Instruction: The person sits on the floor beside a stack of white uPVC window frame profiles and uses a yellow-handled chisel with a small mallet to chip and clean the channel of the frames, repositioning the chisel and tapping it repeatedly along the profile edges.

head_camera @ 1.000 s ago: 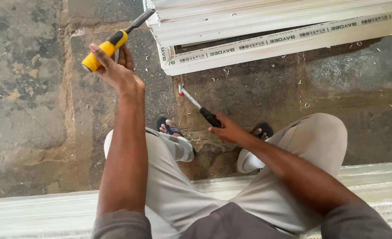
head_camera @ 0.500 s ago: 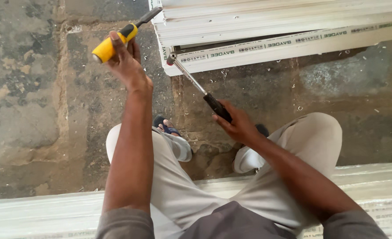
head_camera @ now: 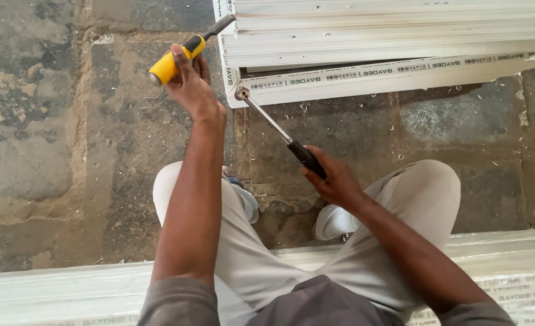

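Note:
My left hand (head_camera: 190,84) grips a yellow-handled tool (head_camera: 177,57) whose dark shaft reaches up to the corner of a stack of white plastic frame profiles (head_camera: 388,42). A small hammer with a black grip and a metal shaft (head_camera: 273,127) is in my right hand (head_camera: 334,178). Its head rests against the lower left corner of the stack. I sit with my knees apart, feet on the stone floor (head_camera: 38,121).
Another white profile (head_camera: 68,293) lies across the bottom of the view under my legs. White shavings are scattered on the rough stone floor below the stack. My sandalled feet (head_camera: 243,196) are between my knees.
My right hand swung the hammer up and forward until its head reached the stack's corner. My left hand shifted the yellow tool up and right toward the same corner.

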Available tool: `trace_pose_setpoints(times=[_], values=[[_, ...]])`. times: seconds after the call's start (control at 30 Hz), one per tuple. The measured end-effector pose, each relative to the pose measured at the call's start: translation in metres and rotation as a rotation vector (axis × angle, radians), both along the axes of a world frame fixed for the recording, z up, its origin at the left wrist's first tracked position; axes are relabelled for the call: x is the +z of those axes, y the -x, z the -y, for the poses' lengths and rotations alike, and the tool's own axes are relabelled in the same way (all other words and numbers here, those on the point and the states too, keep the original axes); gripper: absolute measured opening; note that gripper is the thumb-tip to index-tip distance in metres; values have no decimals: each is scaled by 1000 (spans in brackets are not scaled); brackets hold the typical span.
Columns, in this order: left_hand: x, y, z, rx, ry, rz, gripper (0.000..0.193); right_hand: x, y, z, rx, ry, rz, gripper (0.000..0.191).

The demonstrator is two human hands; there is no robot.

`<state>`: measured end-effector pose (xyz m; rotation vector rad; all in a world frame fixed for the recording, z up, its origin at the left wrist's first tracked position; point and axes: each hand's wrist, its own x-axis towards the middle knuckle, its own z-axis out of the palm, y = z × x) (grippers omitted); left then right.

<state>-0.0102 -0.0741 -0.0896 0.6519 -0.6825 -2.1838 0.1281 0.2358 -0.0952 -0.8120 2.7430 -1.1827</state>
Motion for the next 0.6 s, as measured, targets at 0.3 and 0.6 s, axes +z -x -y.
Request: trace_pose_setpoints(times=[0.3, 0.6], values=[[7, 2, -9, 41, -16, -90, 37, 117, 21, 31, 406, -349, -706, 54], [17, 4, -11, 64, 202, -52, 36, 197, 18, 95, 600, -667, -1181, 57]])
